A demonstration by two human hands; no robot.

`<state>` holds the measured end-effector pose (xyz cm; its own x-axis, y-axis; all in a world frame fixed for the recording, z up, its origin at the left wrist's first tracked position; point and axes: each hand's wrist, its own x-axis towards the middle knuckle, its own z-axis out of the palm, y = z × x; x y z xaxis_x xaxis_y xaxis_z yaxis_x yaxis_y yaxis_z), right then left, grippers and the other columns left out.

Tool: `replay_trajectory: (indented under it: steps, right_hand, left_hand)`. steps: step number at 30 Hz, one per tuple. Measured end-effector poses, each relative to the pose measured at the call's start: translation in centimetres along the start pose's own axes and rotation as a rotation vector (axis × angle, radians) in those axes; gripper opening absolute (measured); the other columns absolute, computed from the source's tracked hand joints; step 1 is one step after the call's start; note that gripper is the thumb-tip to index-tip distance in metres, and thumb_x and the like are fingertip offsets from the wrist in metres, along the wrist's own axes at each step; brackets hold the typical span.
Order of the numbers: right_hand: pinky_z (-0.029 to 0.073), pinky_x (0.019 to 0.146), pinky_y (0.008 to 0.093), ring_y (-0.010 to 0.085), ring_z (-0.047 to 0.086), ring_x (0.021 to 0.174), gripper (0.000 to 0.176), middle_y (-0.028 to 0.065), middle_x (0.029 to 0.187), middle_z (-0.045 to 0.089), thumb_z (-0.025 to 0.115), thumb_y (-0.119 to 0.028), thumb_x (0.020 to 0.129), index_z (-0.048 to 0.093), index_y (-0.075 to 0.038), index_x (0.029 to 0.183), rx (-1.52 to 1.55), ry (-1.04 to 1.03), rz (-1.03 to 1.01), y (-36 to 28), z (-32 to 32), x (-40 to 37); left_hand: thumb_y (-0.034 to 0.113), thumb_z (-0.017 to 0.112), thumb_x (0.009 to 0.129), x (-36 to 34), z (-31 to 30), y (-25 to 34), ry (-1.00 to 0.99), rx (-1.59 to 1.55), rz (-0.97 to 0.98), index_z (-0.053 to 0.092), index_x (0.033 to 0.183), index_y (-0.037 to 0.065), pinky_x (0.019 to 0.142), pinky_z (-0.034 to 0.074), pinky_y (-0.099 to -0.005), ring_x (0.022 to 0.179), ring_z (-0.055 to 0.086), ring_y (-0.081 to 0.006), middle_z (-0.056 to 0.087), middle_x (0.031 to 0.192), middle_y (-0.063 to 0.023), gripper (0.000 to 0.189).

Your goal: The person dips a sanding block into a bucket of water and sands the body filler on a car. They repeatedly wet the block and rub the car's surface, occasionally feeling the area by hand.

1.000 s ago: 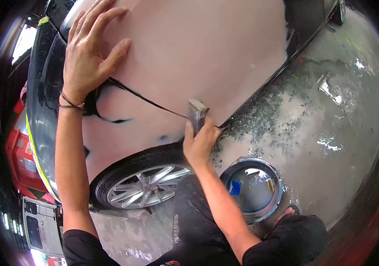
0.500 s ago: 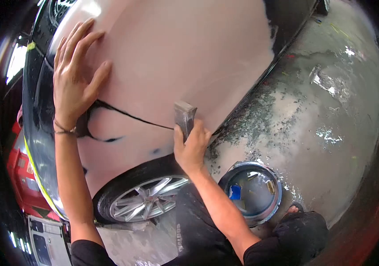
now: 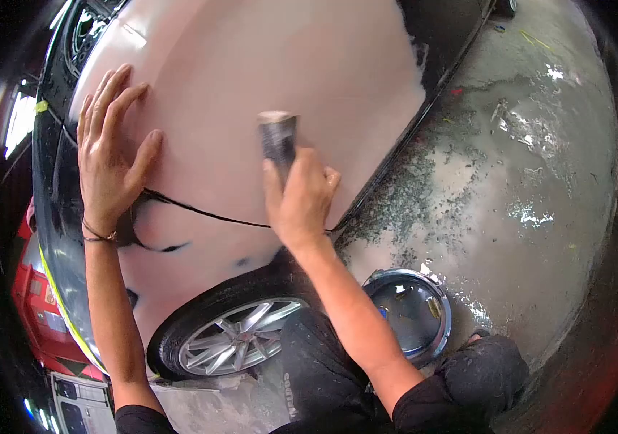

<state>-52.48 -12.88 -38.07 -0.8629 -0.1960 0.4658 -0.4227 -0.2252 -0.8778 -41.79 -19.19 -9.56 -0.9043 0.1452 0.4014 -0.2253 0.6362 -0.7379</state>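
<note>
A primer-coloured, pinkish car body panel (image 3: 215, 87) fills the upper middle of the view. Against it, my right hand (image 3: 302, 192) grips a grey sanding block (image 3: 278, 141), its pale end pointing up the panel; the block is slightly blurred. Flat on the panel at the left lies my left hand (image 3: 110, 148), fingers spread, holding nothing. A dark curved panel gap (image 3: 208, 213) runs between the two hands. Below them is the wheel (image 3: 237, 340) with its silver spokes.
A round tub of water (image 3: 443, 318) with a few small items in it stands on the floor by my leg. Wet, debris-strewn concrete floor (image 3: 511, 239) spreads to the right. A red vehicle (image 3: 45, 304) and a white van (image 3: 81, 405) appear at the lower left.
My right hand has pushed the sanding block farther up the panel. My left hand stays spread on the panel, while the view has shifted slightly.
</note>
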Motion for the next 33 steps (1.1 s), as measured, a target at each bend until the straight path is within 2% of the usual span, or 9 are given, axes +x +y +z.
replay_trajectory:
  steps: [4,5,6,9,11,14,20,27,33]
  right_hand:
    - [0.053,0.103,0.0603,0.0454,0.074,0.112,0.051,0.0278,0.121,0.075,0.061,-0.035,0.113,0.056,0.009,0.138,0.183,0.069,0.442,11.3,-0.4,5.4]
    - [0.063,0.079,0.0501,0.0361,0.079,0.097,0.041,0.0237,0.117,0.076,0.065,-0.028,0.112,0.058,0.008,0.129,0.282,0.110,0.579,17.0,0.5,6.8]
    - [0.062,0.085,0.0475,0.0314,0.079,0.099,0.042,0.0236,0.117,0.076,0.064,-0.027,0.112,0.058,0.010,0.130,0.455,0.075,0.721,14.9,-2.0,8.0]
    - [0.058,0.097,0.0527,0.0479,0.076,0.108,0.050,0.0318,0.122,0.074,0.065,-0.032,0.111,0.059,0.012,0.134,0.037,0.064,0.484,13.9,-0.4,4.8]
    - [0.057,0.096,0.0554,0.0549,0.073,0.110,0.052,0.0364,0.118,0.074,0.065,-0.034,0.110,0.059,0.012,0.132,0.194,0.047,0.358,7.5,0.7,-1.8]
    - [0.050,0.108,0.0571,0.0518,0.070,0.121,0.060,0.0371,0.131,0.069,0.066,-0.029,0.109,0.051,0.015,0.146,-0.053,0.000,0.221,4.3,1.8,-8.4]
    - [0.051,0.108,0.0560,0.0547,0.069,0.123,0.058,0.0400,0.128,0.070,0.064,-0.033,0.111,0.049,0.015,0.141,0.015,0.076,0.712,16.2,-0.1,2.1]
    - [0.047,0.116,0.0563,0.0552,0.062,0.136,0.078,0.0422,0.151,0.057,0.065,-0.020,0.106,0.029,0.011,0.167,0.062,0.149,0.182,6.9,1.9,-10.4]
    - [0.051,0.111,0.0564,0.0552,0.068,0.125,0.065,0.0364,0.135,0.069,0.065,-0.029,0.109,0.043,0.015,0.151,0.040,0.089,0.573,16.9,0.0,1.5]
  left_hand:
    - [0.029,0.076,0.093,-0.1,0.0,-0.1,0.000,0.015,-0.011,0.067,0.147,0.012,0.135,0.027,-0.0527,0.162,0.043,-0.0365,0.054,0.169,-0.0143,0.058]
    - [0.030,0.076,0.092,-0.1,0.1,-0.2,0.016,0.012,-0.010,0.069,0.146,0.014,0.136,0.027,-0.0530,0.161,0.045,-0.0353,0.056,0.168,-0.0119,0.057]
    - [0.030,0.076,0.091,0.0,0.3,-0.3,0.034,0.008,-0.007,0.070,0.146,0.017,0.136,0.028,-0.0532,0.160,0.046,-0.0342,0.058,0.167,-0.0096,0.056]
    - [0.032,0.076,0.092,-0.2,0.4,-0.7,0.042,0.018,0.017,0.070,0.146,0.017,0.136,0.029,-0.0531,0.160,0.047,-0.0341,0.058,0.167,-0.0087,0.056]
    - [0.032,0.076,0.092,-0.3,0.4,-0.6,0.047,0.032,0.001,0.070,0.146,0.018,0.136,0.029,-0.0531,0.159,0.047,-0.0340,0.058,0.167,-0.0082,0.056]
    - [0.032,0.077,0.093,-0.1,0.6,-0.4,0.051,0.016,-0.005,0.070,0.146,0.019,0.136,0.030,-0.0529,0.159,0.047,-0.0339,0.058,0.167,-0.0079,0.055]
    - [0.029,0.076,0.092,-0.3,0.8,-0.9,0.051,0.007,0.011,0.070,0.146,0.018,0.135,0.030,-0.0538,0.160,0.046,-0.0343,0.058,0.167,-0.0082,0.055]
    - [0.030,0.077,0.092,-0.3,0.5,-0.5,0.047,0.003,-0.001,0.070,0.145,0.018,0.135,0.030,-0.0540,0.160,0.046,-0.0347,0.059,0.166,-0.0083,0.055]
    - [0.035,0.078,0.094,-0.5,1.1,-1.4,0.061,-0.013,0.022,0.072,0.145,0.020,0.134,0.032,-0.0534,0.159,0.047,-0.0331,0.058,0.167,-0.0068,0.054]
